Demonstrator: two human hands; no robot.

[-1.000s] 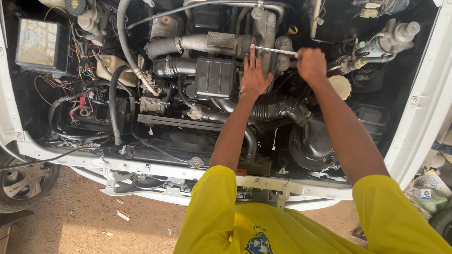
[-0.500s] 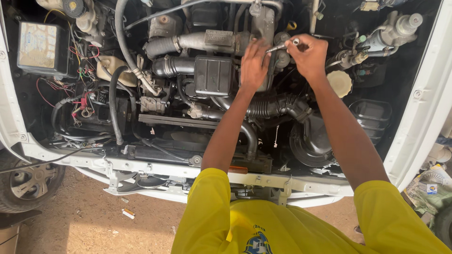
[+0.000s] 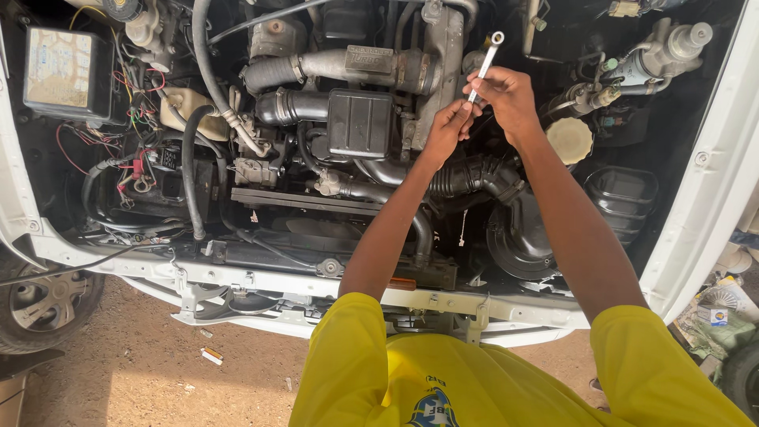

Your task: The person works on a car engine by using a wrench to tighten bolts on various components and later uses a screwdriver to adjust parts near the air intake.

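Closest in, the ribbed black rubber intake hose [image 3: 474,175] sits just under both wrists. Left hand [image 3: 447,130] and right hand [image 3: 508,96] both pinch the slim silver ring spanner [image 3: 484,65] above the engine; I'd keep that shank gripped firmly so it doesn't drop in.

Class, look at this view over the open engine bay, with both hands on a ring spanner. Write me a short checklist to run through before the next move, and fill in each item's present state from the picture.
1. Right hand has a firm hold on the ring spanner: ok, fingers closed round its shaft.
2. Left hand steadies the spanner's lower end: ok, it touches there.
3. Ring end seated on a fastener: not ok, it points up in the air.
4. Which fastener it is meant for: cannot tell.
5. Arms free of the ribbed black intake hose: cannot tell, the left forearm passes over it.
6. Loose red wires away from the hands: ok, far to the left.
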